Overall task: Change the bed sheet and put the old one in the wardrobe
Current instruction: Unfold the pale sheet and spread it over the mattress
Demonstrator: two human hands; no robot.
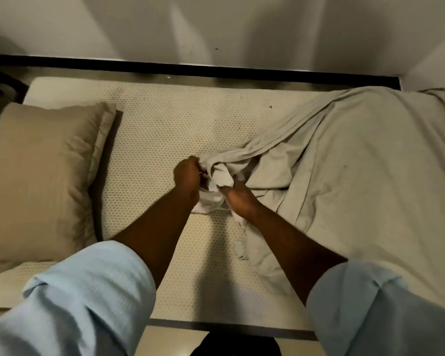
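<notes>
The left grip point(188, 173) and right grip point(238, 199) clench the crumpled grey bed sheet point(357, 163), roughly half stripped off the cream honeycomb-patterned mattress point(165, 119); replacing and storing it seem left.

Both hands grip a bunched edge of the grey sheet point(357, 155) over the bare mattress point(165, 119): left hand point(186, 174), right hand point(238, 197). A tan pillow point(41, 170) lies at the left end.
</notes>
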